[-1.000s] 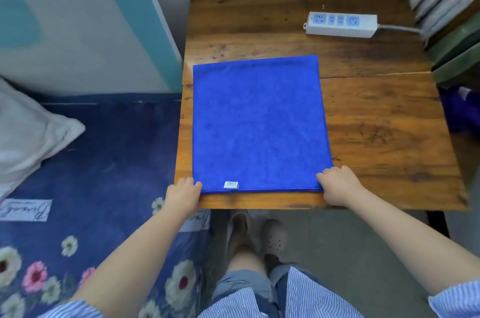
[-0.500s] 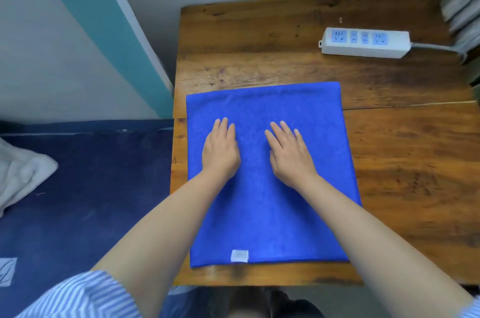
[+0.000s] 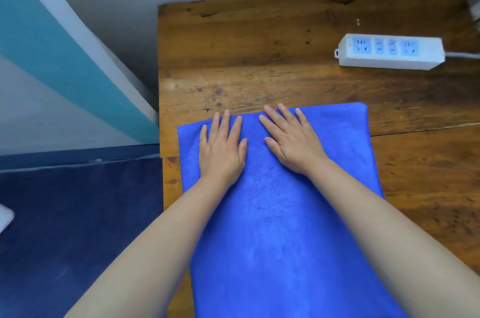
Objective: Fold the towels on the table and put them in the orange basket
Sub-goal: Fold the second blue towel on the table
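A bright blue towel [image 3: 280, 213] lies flat on the wooden table [image 3: 259, 52], reaching from mid-table down past the frame's bottom edge. My left hand [image 3: 220, 151] rests palm down on the towel near its far left corner, fingers spread. Just to its right, my right hand [image 3: 291, 141] also lies flat on the cloth, fingertips at the far edge. Neither hand grips anything. No orange basket is in view.
A white power strip [image 3: 389, 51] with a cable lies at the table's far right. To the left of the table are a grey and teal wall [image 3: 65, 57] and a dark blue surface [image 3: 78, 213] lower down.
Both hands left the towel's near corners, landed flat on its middle, then slid forward to its far edge. The view tilted closer and lower over the table.
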Tool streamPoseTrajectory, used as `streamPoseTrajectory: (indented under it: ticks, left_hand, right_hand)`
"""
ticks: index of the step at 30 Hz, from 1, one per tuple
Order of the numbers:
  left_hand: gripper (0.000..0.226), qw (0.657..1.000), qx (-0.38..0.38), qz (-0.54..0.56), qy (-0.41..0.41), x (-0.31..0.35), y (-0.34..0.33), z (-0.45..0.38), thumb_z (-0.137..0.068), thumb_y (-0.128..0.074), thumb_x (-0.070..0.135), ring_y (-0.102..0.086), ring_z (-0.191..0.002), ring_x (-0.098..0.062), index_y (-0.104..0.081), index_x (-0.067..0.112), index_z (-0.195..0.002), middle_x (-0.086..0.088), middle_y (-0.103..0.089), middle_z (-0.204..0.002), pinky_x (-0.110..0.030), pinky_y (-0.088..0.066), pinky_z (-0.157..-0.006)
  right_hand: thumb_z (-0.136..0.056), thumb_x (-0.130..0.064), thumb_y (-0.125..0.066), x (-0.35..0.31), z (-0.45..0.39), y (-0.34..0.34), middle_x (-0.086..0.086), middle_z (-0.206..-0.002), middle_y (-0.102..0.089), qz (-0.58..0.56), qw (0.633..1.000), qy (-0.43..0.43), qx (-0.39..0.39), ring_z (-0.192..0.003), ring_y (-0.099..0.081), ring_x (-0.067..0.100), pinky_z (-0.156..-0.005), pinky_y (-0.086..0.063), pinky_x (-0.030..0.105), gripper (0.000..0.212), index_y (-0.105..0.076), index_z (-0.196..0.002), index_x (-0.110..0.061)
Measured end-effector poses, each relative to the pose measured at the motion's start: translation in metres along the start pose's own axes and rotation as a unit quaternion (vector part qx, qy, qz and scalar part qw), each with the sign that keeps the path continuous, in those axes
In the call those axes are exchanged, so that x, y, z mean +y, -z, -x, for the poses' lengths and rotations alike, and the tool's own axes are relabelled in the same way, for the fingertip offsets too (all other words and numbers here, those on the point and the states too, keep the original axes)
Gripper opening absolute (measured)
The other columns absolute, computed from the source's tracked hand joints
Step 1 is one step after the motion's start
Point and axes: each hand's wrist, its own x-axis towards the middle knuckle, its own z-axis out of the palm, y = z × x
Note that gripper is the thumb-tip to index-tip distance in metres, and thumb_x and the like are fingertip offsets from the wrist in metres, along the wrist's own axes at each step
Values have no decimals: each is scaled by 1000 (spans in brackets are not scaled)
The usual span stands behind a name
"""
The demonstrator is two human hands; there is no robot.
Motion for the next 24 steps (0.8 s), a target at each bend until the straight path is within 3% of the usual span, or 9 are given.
streamPoseTrajectory:
  ticks: [3,6,12,18,20,22,24]
  left_hand:
    - [81,1000,17,-7,10,-15,1,0,-76,4,55,0,-147,-21,-15,24,-149,-1,-7,-158,-39,0,-117]
    - [90,1000,19,-10,9,-28,2,-4,-69,7,57,-3,-147,-23,-18,21,-148,-3,-10,-158,-38,-2,-117]
    - [84,999,25,-13,36,-45,11,-10,-76,-4,58,-7,-146,-26,-20,17,-148,-7,-11,-157,-41,-6,-116]
    - [61,996,-1,-46,71,-51,21,-14,-97,-26,45,3,-146,-22,-13,17,-149,-6,-1,-158,-44,1,-117]
    - [62,996,24,-63,60,-42,25,-13,-97,-23,46,5,-146,-23,-12,15,-149,-7,0,-158,-45,4,-116]
    - [67,997,60,-44,12,-22,28,-9,-90,-14,45,0,-146,-26,-17,12,-148,-8,-6,-157,-46,0,-117]
    - [70,997,65,-8,-28,1,25,-2,-87,-9,42,-8,-146,-28,-25,7,-146,-9,-14,-156,-46,-6,-117]
  right_hand:
    - [-71,-53,7,26,3,1,-4,-156,-13,13,998,-56,6,-145,-6,21,-116,2,40,84,-20,-146,-24]
    - [-69,-55,7,47,9,4,-3,-156,-11,18,995,-98,-1,-145,-4,22,-116,2,41,88,-18,-146,-23]
    - [-72,-58,1,78,17,12,-1,-157,-5,-13,986,-168,5,-146,0,21,-116,4,36,86,-14,-147,-20]
    - [-97,-42,-20,92,21,24,5,-157,3,-22,960,-279,3,-145,8,25,-116,7,46,57,-9,-148,-17]
    - [-98,-39,-20,82,19,29,9,-157,3,-6,951,-307,25,-145,8,27,-115,8,49,56,-9,-148,-14]
    - [-93,-39,-16,55,13,28,11,-157,-4,-6,973,-225,58,-145,1,30,-115,3,49,60,-16,-147,-12]
    - [-87,-39,-14,21,9,24,11,-152,-25,-40,993,-78,74,-142,-17,35,-114,-9,52,64,-35,-141,-12]
